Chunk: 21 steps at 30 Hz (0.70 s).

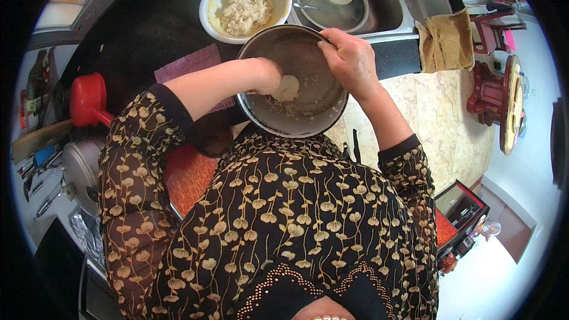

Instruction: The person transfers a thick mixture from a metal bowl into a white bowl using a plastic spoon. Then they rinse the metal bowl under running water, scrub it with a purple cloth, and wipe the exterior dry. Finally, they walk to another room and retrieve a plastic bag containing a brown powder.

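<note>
Tilted towards my body is a round, dark-rimmed metal pot (306, 118), with bits of pale food residue on its inner wall. My right hand (351, 62) grips the pot's rim at the upper right. Inside the pot is my left hand (266, 75), its fingers mostly hidden under the bent wrist. Against it lies a pale, roundish thing (288, 88); whether it is a tool's end or food, and whether the hand holds it, I cannot tell. Just beyond the pot stands a white bowl (208, 18) holding a mound of cooked rice (247, 11).
A steel sink (378, 13) holds a round basin (365, 11) with a pale disc and a utensil. A brown cloth (446, 41) hangs over the counter's edge. On the left are a purple cloth (189, 63), a red ladle (89, 100) and a metal lid (80, 173).
</note>
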Tool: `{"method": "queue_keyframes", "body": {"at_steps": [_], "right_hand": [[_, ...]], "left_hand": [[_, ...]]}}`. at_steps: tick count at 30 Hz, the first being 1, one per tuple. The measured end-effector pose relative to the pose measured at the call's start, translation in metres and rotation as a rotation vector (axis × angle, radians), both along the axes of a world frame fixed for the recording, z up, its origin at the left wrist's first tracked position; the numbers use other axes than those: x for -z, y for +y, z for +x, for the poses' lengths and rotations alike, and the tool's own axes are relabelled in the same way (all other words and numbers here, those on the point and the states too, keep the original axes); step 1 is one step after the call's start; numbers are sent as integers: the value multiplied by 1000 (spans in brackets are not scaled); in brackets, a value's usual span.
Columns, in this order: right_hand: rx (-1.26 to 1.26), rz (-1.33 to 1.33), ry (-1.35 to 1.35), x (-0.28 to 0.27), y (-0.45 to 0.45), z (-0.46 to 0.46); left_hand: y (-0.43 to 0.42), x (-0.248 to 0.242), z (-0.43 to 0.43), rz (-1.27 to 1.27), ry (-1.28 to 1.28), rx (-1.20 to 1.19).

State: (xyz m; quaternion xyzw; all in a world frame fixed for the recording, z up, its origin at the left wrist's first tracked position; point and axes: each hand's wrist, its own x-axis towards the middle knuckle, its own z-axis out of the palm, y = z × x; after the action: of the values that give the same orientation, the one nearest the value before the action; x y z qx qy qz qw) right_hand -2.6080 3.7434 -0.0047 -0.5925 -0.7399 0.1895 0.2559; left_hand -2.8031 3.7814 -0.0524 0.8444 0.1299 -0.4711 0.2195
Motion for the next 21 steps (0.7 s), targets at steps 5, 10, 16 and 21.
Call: {"method": "queue_keyframes", "body": {"at_steps": [5, 10, 16, 21], "right_hand": [[-33, 6, -20, -8, 3, -6], [-46, -11, -43, -7, 1, -8], [-47, -13, -55, -4, 3, -5], [-3, -32, -13, 1, 4, 2]], "left_hand": [[-19, 21, -5, 91, -45, -377], [-25, 43, -1, -74, -24, -68], [-36, 36, -9, -561, 133, -1058], [-41, 12, 0, -764, 18, -1259]]}}
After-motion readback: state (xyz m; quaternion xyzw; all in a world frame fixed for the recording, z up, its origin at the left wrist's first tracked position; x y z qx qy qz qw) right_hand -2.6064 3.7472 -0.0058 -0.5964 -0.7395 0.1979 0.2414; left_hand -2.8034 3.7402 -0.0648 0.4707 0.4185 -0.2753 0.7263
